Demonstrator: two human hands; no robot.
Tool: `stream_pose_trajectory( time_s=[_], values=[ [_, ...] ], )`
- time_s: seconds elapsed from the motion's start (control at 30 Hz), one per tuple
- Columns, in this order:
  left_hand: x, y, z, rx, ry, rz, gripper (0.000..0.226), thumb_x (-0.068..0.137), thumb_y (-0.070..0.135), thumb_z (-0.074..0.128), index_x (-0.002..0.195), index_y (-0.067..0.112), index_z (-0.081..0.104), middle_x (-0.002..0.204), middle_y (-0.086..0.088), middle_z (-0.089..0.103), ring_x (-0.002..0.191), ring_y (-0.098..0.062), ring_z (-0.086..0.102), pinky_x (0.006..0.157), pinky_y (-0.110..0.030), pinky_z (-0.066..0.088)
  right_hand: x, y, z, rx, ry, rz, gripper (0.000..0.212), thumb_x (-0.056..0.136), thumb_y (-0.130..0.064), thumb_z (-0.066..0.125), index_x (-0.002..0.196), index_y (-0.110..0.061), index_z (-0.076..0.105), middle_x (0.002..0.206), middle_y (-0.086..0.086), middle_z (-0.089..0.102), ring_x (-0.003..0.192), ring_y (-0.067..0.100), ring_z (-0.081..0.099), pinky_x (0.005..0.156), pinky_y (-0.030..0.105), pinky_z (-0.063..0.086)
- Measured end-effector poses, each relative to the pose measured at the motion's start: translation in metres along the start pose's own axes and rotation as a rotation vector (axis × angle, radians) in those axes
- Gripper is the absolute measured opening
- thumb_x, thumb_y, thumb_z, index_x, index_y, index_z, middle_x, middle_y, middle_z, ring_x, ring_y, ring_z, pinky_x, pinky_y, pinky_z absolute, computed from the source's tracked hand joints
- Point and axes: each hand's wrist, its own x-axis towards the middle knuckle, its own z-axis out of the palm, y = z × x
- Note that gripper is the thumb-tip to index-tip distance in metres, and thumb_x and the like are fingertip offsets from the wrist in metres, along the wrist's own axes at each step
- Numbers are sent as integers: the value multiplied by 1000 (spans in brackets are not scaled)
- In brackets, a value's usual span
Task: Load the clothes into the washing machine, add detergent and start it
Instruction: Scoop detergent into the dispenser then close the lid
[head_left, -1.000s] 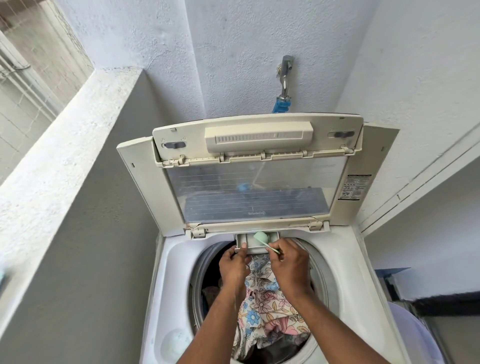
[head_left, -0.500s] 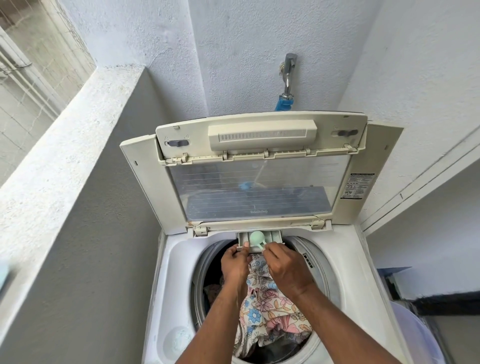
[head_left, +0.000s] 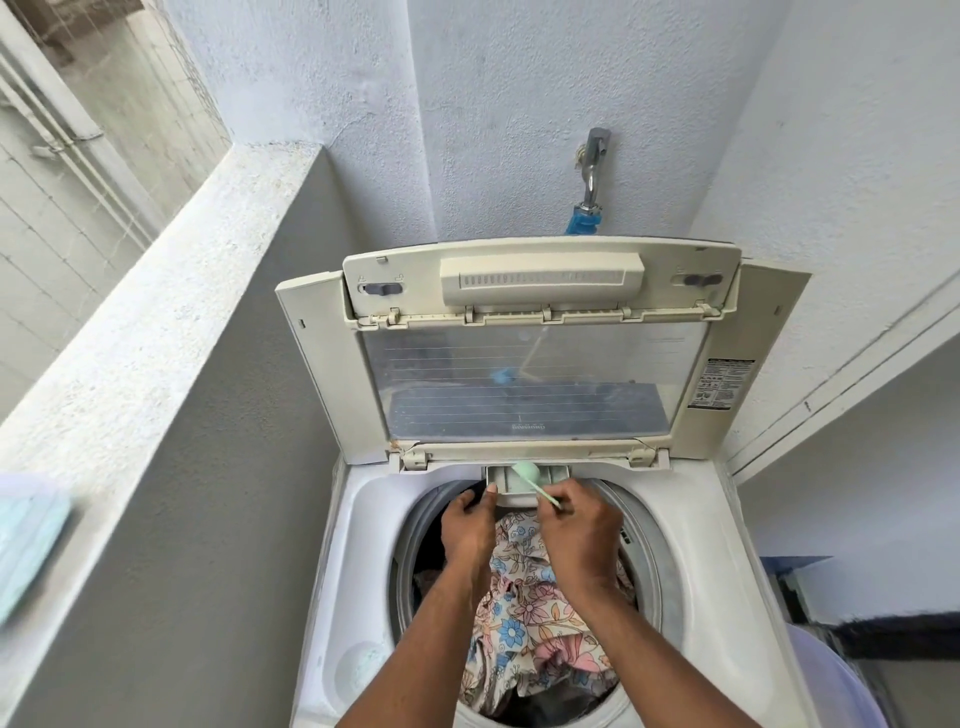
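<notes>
Floral clothes (head_left: 524, 613) crumple beneath hands pinching slender green scoop (head_left: 530, 475).

Both forearms and the front of the washing machine (head_left: 358, 582) run off the bottom edge. The right hand (head_left: 579, 530) hides the scoop (head_left: 530, 475) handle's end. Drawer (head_left: 506, 480) contents indiscernible. Label (head_left: 719, 383) print unreadable. Blurred pale-blue item (head_left: 28, 540), left edge, unidentifiable.
</notes>
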Motion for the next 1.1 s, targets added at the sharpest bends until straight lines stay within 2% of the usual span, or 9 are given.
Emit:
stream_pose_trajectory(
  time_s=[0.07, 0.13, 0.27, 0.37, 0.43, 0.57, 0.7, 0.87, 1.1],
  values=[
    [2, -4, -7, 21, 37, 13, 52, 92, 46, 74, 135, 18, 66, 124, -5, 75, 113, -28, 71, 106, -54, 55, 2, -10, -3, 284, 101, 392, 18, 81, 4, 83, 91, -10, 75, 81, 3, 76, 64, 13, 74, 55, 14, 57],
    [-12, 4, -14, 8, 33, 9, 48, 93, 42, 74, 134, 18, 67, 120, -5, 76, 112, -31, 71, 106, -56, 54, 2, -20, -10, 565, 119, 668, 20, 81, 8, 81, 96, -4, 73, 85, 14, 78, 69, 23, 79, 65, 31, 65],
    [-48, 27, -33, -61, 30, 45, 29, 99, 27, 71, 124, 15, 69, 113, -6, 74, 111, -31, 71, 105, -58, 52, -3, -44, -32, 775, 63, 826, 27, 80, 12, 79, 103, 3, 69, 90, 23, 77, 77, 31, 80, 70, 36, 67],
    [-68, 41, -49, -148, 46, 68, 19, 101, 19, 68, 119, 11, 67, 110, -5, 72, 90, -13, 68, 78, -37, 61, -8, -71, -47, 866, -4, 820, 28, 79, 14, 79, 104, 7, 68, 87, 25, 77, 75, 32, 80, 66, 34, 67],
    [-80, 53, -58, -216, 72, 95, 17, 101, 16, 68, 117, 15, 66, 111, -3, 71, 90, -11, 67, 69, -28, 55, -10, -91, -54, 925, -50, 783, 26, 80, 13, 78, 104, 9, 68, 82, 22, 78, 75, 32, 79, 66, 34, 67],
    [-104, 85, -85, -360, 152, 201, 14, 95, 20, 76, 106, 26, 70, 117, -4, 76, 105, -20, 72, 101, -47, 58, -14, -149, -64, 1049, -143, 698, 15, 84, 15, 73, 96, 9, 68, 75, 19, 76, 67, 26, 77, 71, 36, 67],
    [-132, 121, -114, -453, 219, 357, 16, 97, 15, 72, 109, 24, 67, 115, -6, 74, 97, -21, 71, 82, -37, 55, -22, -206, -67, 1127, -252, 614, 10, 87, 12, 72, 94, 6, 68, 78, 18, 76, 64, 24, 77, 68, 34, 67],
    [-179, 161, -158, -484, 292, 599, 28, 94, 18, 76, 121, 22, 68, 112, 0, 73, 104, -16, 71, 98, -44, 56, -41, -267, -57, 1181, -382, 513, 5, 90, 7, 71, 91, 3, 68, 76, 16, 78, 67, 25, 77, 64, 31, 66],
    [-236, 183, -233, -284, 622, 906, 47, 87, 23, 83, 129, 27, 63, 120, 10, 70, 110, -3, 66, 91, -24, 53, -71, -329, -27, 1198, -568, 437, 6, 88, 5, 74, 90, 1, 70, 71, 10, 76, 63, 23, 75, 65, 31, 65]
  ],
)
